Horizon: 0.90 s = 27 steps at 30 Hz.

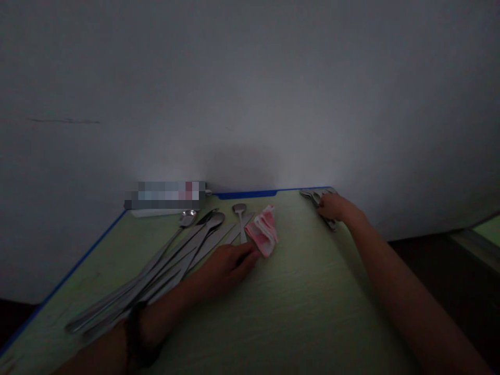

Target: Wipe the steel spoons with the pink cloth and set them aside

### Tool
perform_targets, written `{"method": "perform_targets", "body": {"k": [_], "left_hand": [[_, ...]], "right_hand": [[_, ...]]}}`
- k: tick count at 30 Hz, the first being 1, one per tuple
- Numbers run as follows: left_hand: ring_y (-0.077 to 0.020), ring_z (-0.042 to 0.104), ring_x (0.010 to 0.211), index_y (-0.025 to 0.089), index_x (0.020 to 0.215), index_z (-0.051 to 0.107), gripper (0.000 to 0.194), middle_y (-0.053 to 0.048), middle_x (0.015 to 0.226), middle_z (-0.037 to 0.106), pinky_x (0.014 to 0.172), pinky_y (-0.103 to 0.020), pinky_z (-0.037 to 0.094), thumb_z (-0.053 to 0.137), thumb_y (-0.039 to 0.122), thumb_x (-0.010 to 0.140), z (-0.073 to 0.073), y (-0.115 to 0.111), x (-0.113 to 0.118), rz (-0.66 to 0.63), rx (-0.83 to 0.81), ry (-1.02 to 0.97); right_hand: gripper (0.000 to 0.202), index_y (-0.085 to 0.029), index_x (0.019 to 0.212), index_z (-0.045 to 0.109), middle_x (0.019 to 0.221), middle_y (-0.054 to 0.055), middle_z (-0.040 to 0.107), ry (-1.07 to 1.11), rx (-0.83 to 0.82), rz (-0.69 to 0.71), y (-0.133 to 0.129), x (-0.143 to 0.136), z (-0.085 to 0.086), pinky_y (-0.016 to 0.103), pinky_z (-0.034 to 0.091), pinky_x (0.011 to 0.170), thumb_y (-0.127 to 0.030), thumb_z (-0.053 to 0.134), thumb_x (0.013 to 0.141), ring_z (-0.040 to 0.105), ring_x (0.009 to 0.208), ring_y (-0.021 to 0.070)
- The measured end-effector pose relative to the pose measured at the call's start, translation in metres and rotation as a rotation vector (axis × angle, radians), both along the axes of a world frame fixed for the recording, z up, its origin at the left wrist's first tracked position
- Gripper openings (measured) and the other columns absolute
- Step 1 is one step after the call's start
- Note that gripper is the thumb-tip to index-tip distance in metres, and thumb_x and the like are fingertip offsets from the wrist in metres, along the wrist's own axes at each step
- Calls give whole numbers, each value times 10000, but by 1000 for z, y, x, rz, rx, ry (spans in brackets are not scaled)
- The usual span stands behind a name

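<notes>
My left hand (pixel 230 265), with a dark band at the wrist, is low over the table with its fingers closed on the lower edge of a pink and white checked cloth (pixel 264 230). Beside it, long metal spoons (pixel 172 260) lie in a loose heap slanting down to the left. A smaller spoon (pixel 239 209) points away from me, just left of the cloth. At the far right, my right hand (pixel 331 206) is closed over a group of metal spoons (pixel 312 196); its fingertips are partly hidden among them.
The pale green table (pixel 304 302) has a blue edge (pixel 248 195) against a grey wall (pixel 250 94). A blurred-out box or packet with a white base (pixel 152 213) stands at the back left. Right of the table is a dark gap with another green surface beyond.
</notes>
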<state>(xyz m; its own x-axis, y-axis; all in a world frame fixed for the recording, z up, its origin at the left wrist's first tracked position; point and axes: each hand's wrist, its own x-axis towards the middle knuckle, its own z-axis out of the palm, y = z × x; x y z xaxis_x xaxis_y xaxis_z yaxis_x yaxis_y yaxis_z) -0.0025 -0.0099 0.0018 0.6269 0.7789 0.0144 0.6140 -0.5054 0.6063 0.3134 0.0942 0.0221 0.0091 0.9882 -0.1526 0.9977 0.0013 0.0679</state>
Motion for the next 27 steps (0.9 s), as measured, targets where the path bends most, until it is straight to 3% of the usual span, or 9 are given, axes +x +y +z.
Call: {"method": "perform_targets", "body": {"k": [10, 27], "left_hand": [[-110, 458, 567, 167, 741, 520, 324, 37, 615, 482, 539, -217, 316, 332, 335, 944, -1, 0, -1, -18, -8, -12], [-113, 465, 574, 173, 789, 538, 325, 35, 639, 495, 549, -225, 317, 322, 349, 955, -1, -1, 0, -28, 25, -22]], "right_hand": [[367, -63, 1057, 652, 1024, 216, 658, -50, -44, -27, 2, 1, -3, 326, 469, 773, -245, 545, 758, 637, 928, 264], [371, -77, 1055, 656, 1030, 216, 657, -42, 7, -24, 3, 2, -9, 356, 479, 784, -267, 558, 751, 631, 943, 282]]}}
